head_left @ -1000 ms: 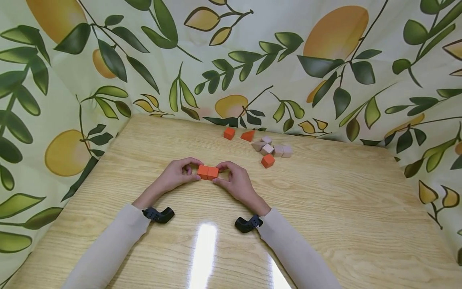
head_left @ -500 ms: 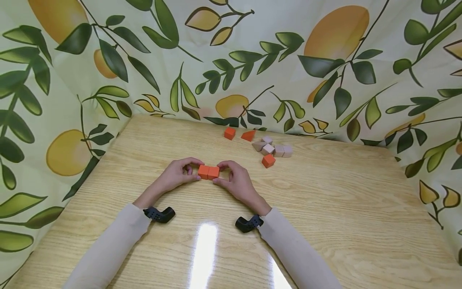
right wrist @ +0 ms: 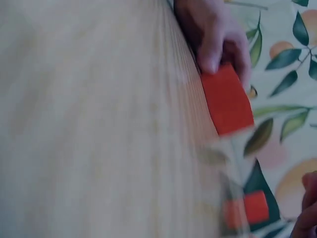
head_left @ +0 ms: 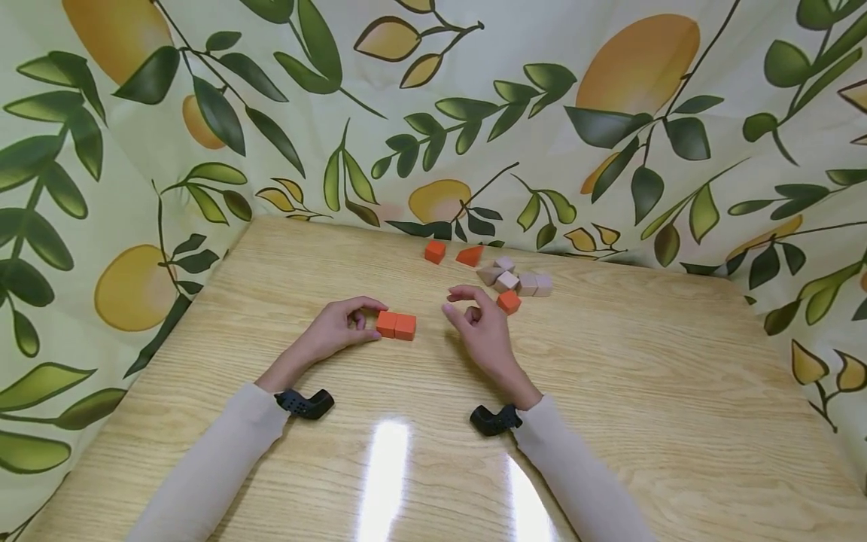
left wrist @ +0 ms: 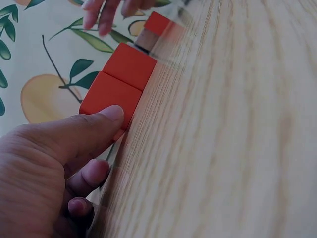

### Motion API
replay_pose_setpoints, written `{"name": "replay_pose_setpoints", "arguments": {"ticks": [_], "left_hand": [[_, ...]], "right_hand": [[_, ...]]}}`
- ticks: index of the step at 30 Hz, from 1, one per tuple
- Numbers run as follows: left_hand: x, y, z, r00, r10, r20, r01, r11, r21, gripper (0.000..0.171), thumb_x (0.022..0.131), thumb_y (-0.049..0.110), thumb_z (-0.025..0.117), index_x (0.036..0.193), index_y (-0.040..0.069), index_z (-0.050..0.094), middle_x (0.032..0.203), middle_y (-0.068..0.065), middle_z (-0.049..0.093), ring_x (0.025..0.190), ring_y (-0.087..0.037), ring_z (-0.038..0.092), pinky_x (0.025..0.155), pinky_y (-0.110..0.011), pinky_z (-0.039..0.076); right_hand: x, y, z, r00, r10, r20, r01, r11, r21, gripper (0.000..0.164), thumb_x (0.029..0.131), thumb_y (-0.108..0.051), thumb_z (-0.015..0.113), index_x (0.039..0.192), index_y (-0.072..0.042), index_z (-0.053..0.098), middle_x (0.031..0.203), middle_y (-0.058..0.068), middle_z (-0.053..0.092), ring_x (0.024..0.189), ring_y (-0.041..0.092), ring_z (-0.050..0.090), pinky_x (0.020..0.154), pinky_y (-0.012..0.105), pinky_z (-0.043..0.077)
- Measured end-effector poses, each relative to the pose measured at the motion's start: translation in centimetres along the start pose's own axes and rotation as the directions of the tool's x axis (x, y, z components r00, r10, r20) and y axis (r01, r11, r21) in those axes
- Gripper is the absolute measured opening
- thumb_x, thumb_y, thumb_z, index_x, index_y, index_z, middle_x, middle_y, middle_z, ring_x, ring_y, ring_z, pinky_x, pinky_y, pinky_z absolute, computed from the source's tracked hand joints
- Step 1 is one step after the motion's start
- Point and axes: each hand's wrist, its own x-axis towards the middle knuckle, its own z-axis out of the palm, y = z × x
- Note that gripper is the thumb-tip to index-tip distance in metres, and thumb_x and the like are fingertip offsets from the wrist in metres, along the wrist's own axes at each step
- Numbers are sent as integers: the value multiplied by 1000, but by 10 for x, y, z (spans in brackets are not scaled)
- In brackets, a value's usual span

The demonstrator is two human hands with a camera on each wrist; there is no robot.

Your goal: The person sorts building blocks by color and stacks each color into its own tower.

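Observation:
Two orange-red cube blocks sit side by side on the wooden table: a left cube [head_left: 386, 324] and a right cube [head_left: 405, 327], their faces meeting in the left wrist view. My left hand [head_left: 336, 329] pinches the left cube between thumb and forefinger, the thumb [left wrist: 113, 113] lying on its near face. My right hand [head_left: 488, 331] is apart from the pair, fingers loosely bent and nothing between them. Beyond its knuckles lies a single orange-red cube [head_left: 509, 302], the block nearest to it. Only some fingertips [right wrist: 308, 198] of this hand show in the right wrist view.
Toward the back of the table are another orange-red cube [head_left: 435, 251] and an orange-red wedge block [head_left: 470, 256]. Several pale blocks [head_left: 527, 284] cluster right of them. A patterned cloth [head_left: 298, 135] hangs behind the table [head_left: 643, 376].
My right hand has let go of the right cube and moved right, toward the loose orange-red cube. My left hand keeps its pinch, and the paired cubes stay together.

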Motion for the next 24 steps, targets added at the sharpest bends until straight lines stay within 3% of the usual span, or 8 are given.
{"name": "replay_pose_setpoints", "arguments": {"ticks": [2,6,8,9,13,17,24], "left_hand": [[1,1,0,1000,4,1,-4,1000,-3,40,80,15,79,118,12,65,71,-3,54,64,-19,47,56,-26,39],[2,2,0,1000,3,-1,-3,1000,7,39,80,14,79,117,12,65,71,-2,54,63,-18,47,57,-26,39],[1,2,0,1000,1,-3,-1,1000,14,39,80,14,79,117,12,65,71,-2,54,63,-18,47,57,-26,39],[1,3,0,1000,-1,-5,2,1000,17,39,80,14,79,117,12,65,71,-2,54,63,-18,47,57,-26,39],[1,3,0,1000,-9,-3,9,1000,17,39,80,14,79,117,12,65,71,-2,54,64,-18,47,57,-27,39],[0,3,1,1000,-15,-2,15,1000,9,40,80,15,79,118,12,65,72,-2,54,64,-19,47,58,-27,39],[0,3,1,1000,-12,-6,12,1000,15,40,81,17,79,118,12,65,72,-2,54,64,-19,47,57,-27,38]], "right_hand": [[-1,-3,-14,999,7,-49,-7,1000,-6,30,93,-18,65,119,-4,60,105,12,63,47,12,33,45,24,26],[-5,-20,-36,991,26,-129,-32,998,-45,26,92,-10,65,115,1,60,84,18,60,48,7,31,46,22,24],[-6,-16,-44,986,45,-159,-52,998,-43,27,92,-9,65,115,2,59,83,18,57,48,6,30,46,21,24],[-6,-18,-48,982,65,-175,-73,996,-43,28,92,-8,65,116,4,58,85,20,57,48,6,31,46,21,24],[-6,10,-59,959,137,-249,-136,990,24,36,90,-15,68,119,3,54,108,17,56,48,6,36,44,19,27],[-7,31,-65,935,202,-292,-195,979,54,46,88,-25,71,121,-2,49,113,14,51,51,6,42,47,19,32],[-7,42,-66,941,226,-251,-231,973,10,50,86,-17,74,123,-1,46,115,16,48,71,13,54,55,18,40]]}}
